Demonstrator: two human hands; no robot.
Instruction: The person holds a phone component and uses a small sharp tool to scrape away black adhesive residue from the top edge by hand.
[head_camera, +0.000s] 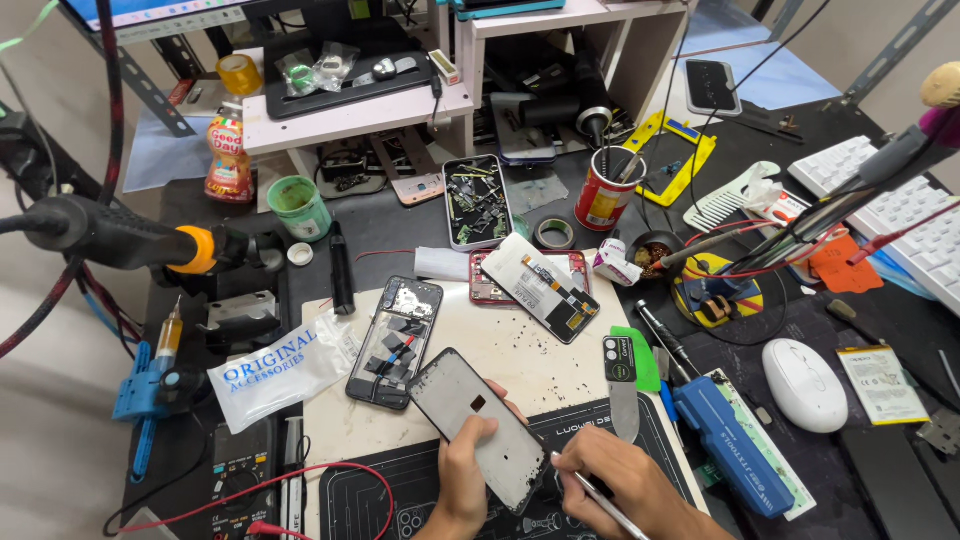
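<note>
Head view looks down on a crowded repair bench. The left hand grips a phone panel by its near end, thumb and fingers wrapped round the lower edges, holding it just above a pale work mat. The panel is a flat grey slab with a small dark square near its middle. Its long axis runs on a slant, from the far left corner down toward the near right, where it ends close to the right hand.

The right hand is closed round a thin metal tool, pinched like a pen. The tool's tip points up and left at the panel's near right corner and lies just beside it; whether it touches cannot be told. So the right hand is the nearer one to that corner, and the panel lies to its left.

Beyond the panel, an opened phone lies face down on the mat with its insides bare, and another opened phone rests further right. A blue screwdriver and a white mouse sit well apart to the right.
</note>
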